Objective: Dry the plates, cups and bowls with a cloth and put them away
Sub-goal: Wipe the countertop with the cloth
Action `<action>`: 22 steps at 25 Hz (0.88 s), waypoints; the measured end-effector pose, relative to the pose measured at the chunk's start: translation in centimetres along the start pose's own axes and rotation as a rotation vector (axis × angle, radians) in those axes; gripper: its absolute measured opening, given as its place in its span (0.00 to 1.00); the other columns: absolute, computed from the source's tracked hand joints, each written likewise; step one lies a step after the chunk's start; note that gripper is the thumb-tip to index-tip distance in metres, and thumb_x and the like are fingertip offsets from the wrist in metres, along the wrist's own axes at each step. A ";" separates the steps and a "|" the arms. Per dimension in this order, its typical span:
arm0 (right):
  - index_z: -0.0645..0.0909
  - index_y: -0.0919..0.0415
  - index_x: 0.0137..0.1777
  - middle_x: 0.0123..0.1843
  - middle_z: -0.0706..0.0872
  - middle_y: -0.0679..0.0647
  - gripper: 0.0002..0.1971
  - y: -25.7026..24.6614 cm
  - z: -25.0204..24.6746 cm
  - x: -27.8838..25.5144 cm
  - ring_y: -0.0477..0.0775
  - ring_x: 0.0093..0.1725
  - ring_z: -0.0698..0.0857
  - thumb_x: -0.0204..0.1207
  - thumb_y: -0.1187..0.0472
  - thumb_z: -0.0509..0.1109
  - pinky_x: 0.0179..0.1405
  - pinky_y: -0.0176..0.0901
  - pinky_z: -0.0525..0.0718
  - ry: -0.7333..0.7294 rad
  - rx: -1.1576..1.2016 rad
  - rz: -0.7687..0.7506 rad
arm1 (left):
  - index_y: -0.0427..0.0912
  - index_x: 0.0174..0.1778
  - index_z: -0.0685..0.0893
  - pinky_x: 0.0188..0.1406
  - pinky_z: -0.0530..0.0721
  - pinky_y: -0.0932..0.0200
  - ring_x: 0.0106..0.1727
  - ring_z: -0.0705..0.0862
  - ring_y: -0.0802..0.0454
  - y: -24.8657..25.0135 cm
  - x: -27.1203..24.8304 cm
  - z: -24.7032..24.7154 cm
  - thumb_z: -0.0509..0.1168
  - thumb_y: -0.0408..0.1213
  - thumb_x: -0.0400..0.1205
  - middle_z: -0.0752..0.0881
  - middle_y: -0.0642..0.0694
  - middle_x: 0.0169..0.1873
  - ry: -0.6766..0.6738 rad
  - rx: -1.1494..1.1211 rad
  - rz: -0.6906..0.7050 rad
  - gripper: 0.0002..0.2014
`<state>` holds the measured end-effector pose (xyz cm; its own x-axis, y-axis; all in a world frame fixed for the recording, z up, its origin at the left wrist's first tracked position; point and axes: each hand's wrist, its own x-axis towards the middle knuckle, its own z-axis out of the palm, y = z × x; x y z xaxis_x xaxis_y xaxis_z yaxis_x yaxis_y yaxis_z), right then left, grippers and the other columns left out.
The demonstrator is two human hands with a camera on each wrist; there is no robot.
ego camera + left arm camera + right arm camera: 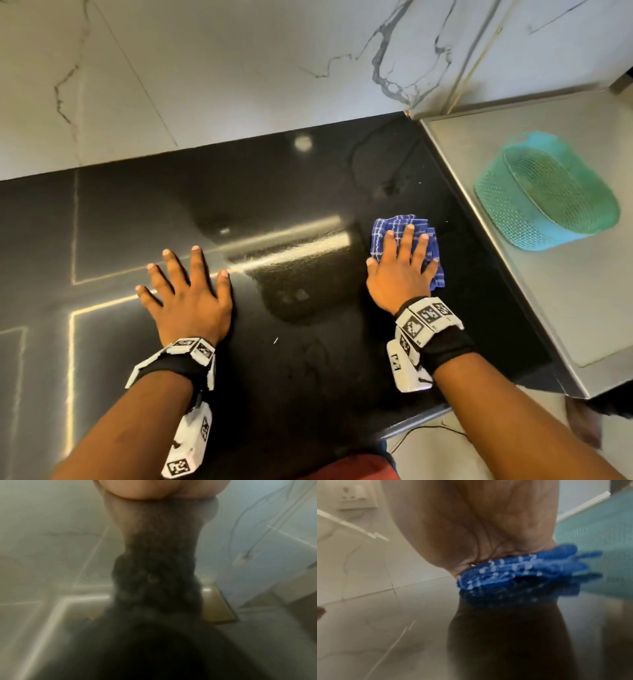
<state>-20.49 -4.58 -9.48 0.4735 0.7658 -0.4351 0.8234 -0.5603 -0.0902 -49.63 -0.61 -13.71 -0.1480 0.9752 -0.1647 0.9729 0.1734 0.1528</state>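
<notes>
Currently, left hand: flat on black countertop, fingers spread straight, holding nothing.
Right hand: fingers straight, pressing palm-down on cloth.
Cloth: blue checked, folded, on countertop near right edge, mostly under palm; bunched edge visible in right wrist view.
Basket: teal mesh, on steel surface right of countertop, apart from cloth.
Left wrist view: blurred, dark reflection only.

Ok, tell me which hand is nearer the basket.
Right. The right hand lies flat on the cloth, just left of the basket; the left hand rests on the counter, farther left.
</notes>
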 end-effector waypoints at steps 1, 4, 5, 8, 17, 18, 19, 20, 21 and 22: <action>0.39 0.53 0.86 0.85 0.30 0.59 0.34 -1.8 0.4 -0.2 0.67 0.83 0.31 0.86 0.46 0.50 0.79 0.73 0.41 -0.007 0.002 -0.032 | 0.52 0.86 0.54 0.80 0.43 0.29 0.85 0.45 0.33 0.0 0.0 -0.1 0.48 0.58 0.86 0.50 0.38 0.86 -0.005 0.004 -0.001 0.31; 0.35 0.51 0.85 0.84 0.28 0.58 0.35 -8.3 3.4 -4.1 0.67 0.82 0.30 0.85 0.46 0.50 0.78 0.75 0.39 -0.001 -0.097 -0.334 | 0.53 0.86 0.53 0.81 0.41 0.30 0.85 0.44 0.34 -0.1 0.1 -0.2 0.47 0.58 0.87 0.48 0.38 0.86 -0.022 0.001 0.001 0.31; 0.36 0.51 0.85 0.84 0.28 0.58 0.35 -9.9 4.6 -6.4 0.66 0.82 0.30 0.85 0.47 0.51 0.77 0.75 0.38 -0.008 -0.119 -0.483 | 0.53 0.86 0.53 0.81 0.41 0.30 0.85 0.44 0.34 -0.1 0.0 -0.2 0.47 0.57 0.87 0.48 0.39 0.86 -0.019 0.001 0.001 0.31; 0.50 0.49 0.85 0.87 0.39 0.54 0.34 -10.0 8.0 -12.5 0.62 0.85 0.36 0.82 0.50 0.58 0.78 0.71 0.36 -0.083 -0.117 -0.776 | 0.53 0.86 0.53 0.81 0.41 0.30 0.85 0.44 0.34 -0.5 0.1 -0.3 0.48 0.56 0.87 0.48 0.39 0.86 -0.008 -0.010 0.018 0.30; 0.34 0.48 0.84 0.85 0.29 0.57 0.34 0.3 4.0 -7.1 0.66 0.83 0.31 0.85 0.44 0.48 0.79 0.74 0.41 -0.027 -0.045 -0.101 | 0.52 0.86 0.54 0.80 0.42 0.28 0.85 0.45 0.32 -0.3 -0.1 0.2 0.47 0.56 0.87 0.49 0.37 0.86 0.020 -0.016 0.026 0.30; 0.31 0.49 0.84 0.84 0.27 0.58 0.36 -1.5 4.4 -7.6 0.68 0.82 0.29 0.85 0.44 0.49 0.78 0.75 0.39 -0.037 -0.051 -0.138 | 0.52 0.86 0.54 0.80 0.42 0.29 0.85 0.45 0.33 -0.3 0.0 0.2 0.47 0.56 0.87 0.49 0.37 0.86 0.016 -0.015 0.026 0.30; 0.29 0.49 0.83 0.83 0.26 0.60 0.37 -3.6 5.2 -8.9 0.69 0.81 0.29 0.85 0.45 0.49 0.77 0.76 0.37 -0.022 -0.078 -0.226 | 0.52 0.86 0.53 0.80 0.41 0.29 0.85 0.44 0.33 -0.5 0.0 0.3 0.46 0.56 0.87 0.49 0.38 0.86 0.010 -0.016 0.025 0.30; 0.30 0.49 0.83 0.83 0.25 0.60 0.37 -5.4 6.4 -10.7 0.70 0.81 0.28 0.85 0.45 0.51 0.76 0.77 0.35 -0.009 -0.102 -0.354 | 0.52 0.86 0.53 0.80 0.41 0.29 0.85 0.44 0.33 -0.6 0.1 0.2 0.46 0.56 0.87 0.48 0.38 0.86 0.009 -0.018 0.021 0.30; 0.32 0.49 0.84 0.83 0.26 0.59 0.37 -6.7 7.5 -13.0 0.69 0.81 0.28 0.84 0.46 0.53 0.75 0.76 0.33 -0.022 -0.115 -0.497 | 0.52 0.86 0.53 0.80 0.41 0.29 0.85 0.44 0.33 -0.7 0.1 0.2 0.46 0.56 0.87 0.48 0.38 0.86 0.011 -0.018 0.023 0.31; 0.37 0.47 0.85 0.84 0.28 0.57 0.37 -7.0 8.7 -15.2 0.67 0.82 0.29 0.83 0.48 0.56 0.75 0.75 0.31 -0.063 -0.108 -0.639 | 0.52 0.86 0.54 0.80 0.42 0.29 0.85 0.45 0.33 -0.8 0.1 0.2 0.46 0.56 0.87 0.49 0.38 0.86 0.016 -0.020 0.026 0.31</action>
<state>-36.23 -15.06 -10.02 -0.1365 0.9159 -0.3774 0.9650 0.0369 -0.2595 -50.33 -0.72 -14.06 -0.1259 0.9814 -0.1447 0.9726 0.1509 0.1767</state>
